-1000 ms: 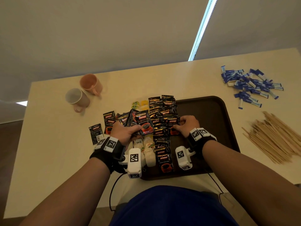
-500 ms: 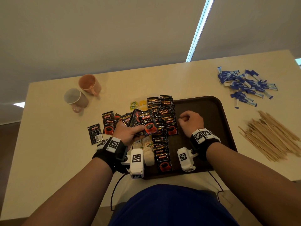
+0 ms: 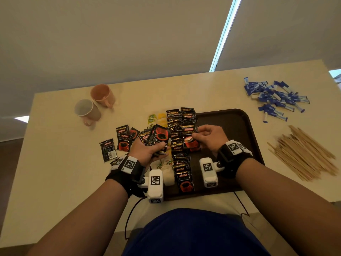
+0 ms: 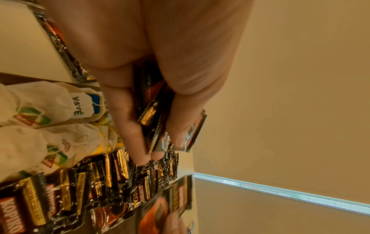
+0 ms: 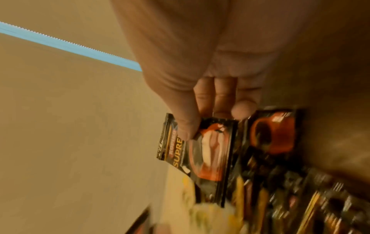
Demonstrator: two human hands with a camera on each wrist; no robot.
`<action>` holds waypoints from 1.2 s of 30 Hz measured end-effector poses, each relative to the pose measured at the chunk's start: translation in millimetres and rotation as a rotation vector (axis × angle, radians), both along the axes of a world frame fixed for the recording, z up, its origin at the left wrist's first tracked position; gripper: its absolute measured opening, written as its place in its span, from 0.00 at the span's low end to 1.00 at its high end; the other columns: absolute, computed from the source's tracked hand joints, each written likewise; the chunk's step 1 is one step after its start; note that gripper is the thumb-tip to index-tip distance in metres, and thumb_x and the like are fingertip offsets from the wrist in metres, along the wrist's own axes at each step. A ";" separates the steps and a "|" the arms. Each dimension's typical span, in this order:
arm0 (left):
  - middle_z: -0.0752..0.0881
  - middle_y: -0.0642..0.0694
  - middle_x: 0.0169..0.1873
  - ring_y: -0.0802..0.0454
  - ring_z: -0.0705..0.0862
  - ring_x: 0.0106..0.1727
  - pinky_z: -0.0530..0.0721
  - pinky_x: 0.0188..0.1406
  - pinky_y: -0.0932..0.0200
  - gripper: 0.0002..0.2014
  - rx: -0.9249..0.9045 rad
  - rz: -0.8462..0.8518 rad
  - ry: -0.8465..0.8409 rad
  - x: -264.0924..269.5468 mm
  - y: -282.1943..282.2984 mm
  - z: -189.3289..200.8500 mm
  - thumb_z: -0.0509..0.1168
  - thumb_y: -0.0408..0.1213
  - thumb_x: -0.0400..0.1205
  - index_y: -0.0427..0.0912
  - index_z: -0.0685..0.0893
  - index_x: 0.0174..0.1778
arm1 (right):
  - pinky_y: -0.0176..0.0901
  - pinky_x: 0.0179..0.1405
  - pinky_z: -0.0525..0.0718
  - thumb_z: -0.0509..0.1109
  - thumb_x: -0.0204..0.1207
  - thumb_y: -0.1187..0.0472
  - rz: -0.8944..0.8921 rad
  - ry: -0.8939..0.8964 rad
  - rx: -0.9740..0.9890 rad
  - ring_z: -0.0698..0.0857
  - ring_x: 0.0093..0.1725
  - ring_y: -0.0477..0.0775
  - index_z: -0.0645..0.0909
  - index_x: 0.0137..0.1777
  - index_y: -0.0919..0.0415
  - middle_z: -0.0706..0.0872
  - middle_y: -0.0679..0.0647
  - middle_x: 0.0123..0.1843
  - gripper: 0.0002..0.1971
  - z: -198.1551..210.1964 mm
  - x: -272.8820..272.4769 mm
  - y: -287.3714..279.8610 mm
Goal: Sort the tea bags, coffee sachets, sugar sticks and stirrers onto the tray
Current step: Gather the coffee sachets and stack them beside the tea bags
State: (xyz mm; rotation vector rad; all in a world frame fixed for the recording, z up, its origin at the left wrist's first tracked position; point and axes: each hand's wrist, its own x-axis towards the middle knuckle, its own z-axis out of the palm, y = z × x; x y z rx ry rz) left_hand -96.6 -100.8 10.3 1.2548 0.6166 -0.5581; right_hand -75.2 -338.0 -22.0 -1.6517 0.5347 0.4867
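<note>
Coffee sachets lying in overlapping column down tray left side. Left hand gripping fanned bunch as supply; right hand pinching one sachet w/ thumb, prob. adding it to row. Sugar sticks, stirrers waiting on table.

Room dim, warm cast. Bright blue-white window strip on far wall. Head view sharp, edges bowed by wide lens. Right wrist view motion-blurred, near sachets smeared. Left wrist view soft on the hand.
</note>
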 end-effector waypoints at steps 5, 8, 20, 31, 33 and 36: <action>0.91 0.31 0.48 0.37 0.93 0.47 0.92 0.38 0.48 0.17 0.018 0.010 -0.016 -3.6 0.0 -0.4 0.69 0.20 0.79 0.28 0.80 0.65 | 0.40 0.40 0.82 0.80 0.71 0.62 0.033 0.057 -0.281 0.87 0.43 0.49 0.84 0.51 0.55 0.89 0.51 0.44 0.11 -24.9 -15.3 -31.5; 0.91 0.31 0.47 0.39 0.93 0.45 0.93 0.41 0.46 0.14 0.030 0.003 -0.025 -5.9 -1.2 -0.4 0.69 0.20 0.79 0.30 0.82 0.61 | 0.38 0.38 0.81 0.80 0.71 0.62 0.092 0.069 -0.326 0.88 0.43 0.50 0.84 0.47 0.53 0.88 0.51 0.43 0.09 -35.1 -20.3 -29.8; 0.90 0.28 0.49 0.33 0.91 0.49 0.93 0.42 0.45 0.16 0.065 0.022 -0.004 -10.4 7.2 -5.7 0.70 0.20 0.79 0.27 0.80 0.63 | 0.52 0.48 0.91 0.84 0.67 0.54 0.170 0.021 -0.488 0.89 0.41 0.51 0.85 0.41 0.53 0.89 0.50 0.39 0.10 -51.4 -11.1 -16.7; 0.90 0.31 0.47 0.37 0.92 0.45 0.92 0.36 0.48 0.18 0.043 0.021 0.031 -11.8 3.8 -1.7 0.71 0.19 0.78 0.28 0.78 0.64 | 0.43 0.48 0.85 0.77 0.75 0.50 0.410 0.009 -0.646 0.87 0.46 0.52 0.89 0.46 0.60 0.89 0.54 0.42 0.12 -38.5 -6.6 -12.5; 0.91 0.30 0.48 0.34 0.92 0.47 0.91 0.35 0.49 0.21 0.045 0.023 0.036 -12.5 1.8 -1.4 0.72 0.20 0.77 0.28 0.77 0.65 | 0.44 0.54 0.85 0.77 0.75 0.50 0.416 0.021 -0.678 0.86 0.50 0.52 0.89 0.54 0.60 0.90 0.55 0.49 0.14 -36.3 -6.6 -15.1; 0.89 0.27 0.49 0.33 0.92 0.47 0.91 0.35 0.49 0.24 0.018 0.028 0.058 -10.0 -1.6 1.3 0.74 0.20 0.75 0.27 0.75 0.66 | 0.41 0.51 0.84 0.76 0.76 0.49 0.403 -0.044 -0.771 0.86 0.48 0.50 0.88 0.56 0.59 0.89 0.53 0.48 0.15 -29.8 -7.2 -16.0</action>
